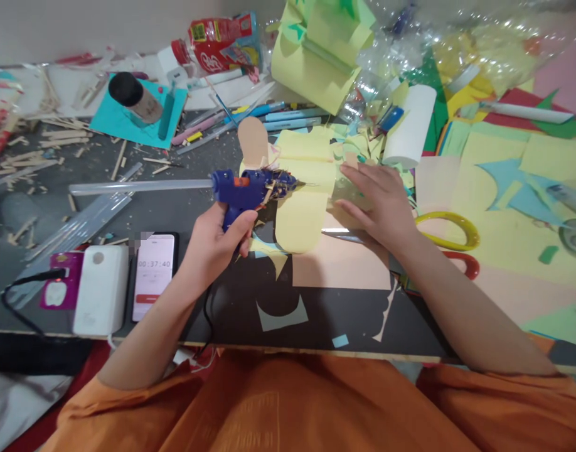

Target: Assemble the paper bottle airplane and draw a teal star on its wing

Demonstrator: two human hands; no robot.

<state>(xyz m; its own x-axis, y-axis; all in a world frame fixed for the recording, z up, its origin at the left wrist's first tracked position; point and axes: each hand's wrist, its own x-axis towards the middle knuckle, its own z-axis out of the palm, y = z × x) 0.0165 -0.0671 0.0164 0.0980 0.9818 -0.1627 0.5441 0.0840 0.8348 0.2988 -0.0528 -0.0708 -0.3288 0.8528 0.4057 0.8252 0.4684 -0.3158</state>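
My left hand [217, 242] is wrapped round the handle of a blue hot glue gun [238, 188]. A long clear glue stick [142, 186] juts from the gun's back, and stringy residue coats its front. The nozzle points right, over a pale yellow paper cut-out [300, 223] with rounded lobes. My right hand [384, 204] rests at the right side of that cut-out, fingers stretched and thumb apart. Its fingertips touch or hover over the paper there; which, I cannot tell. Scissors [450, 227] with yellow and red handles lie partly under my right wrist.
A phone [152, 276] showing a timer and a white power bank [102, 289] lie at left. Spare glue sticks [85, 220] and wood scraps [64, 135] are scattered beyond. A white roll [410, 125], a bottle [222, 43], pens and coloured paper [518, 251] crowd the back and right.
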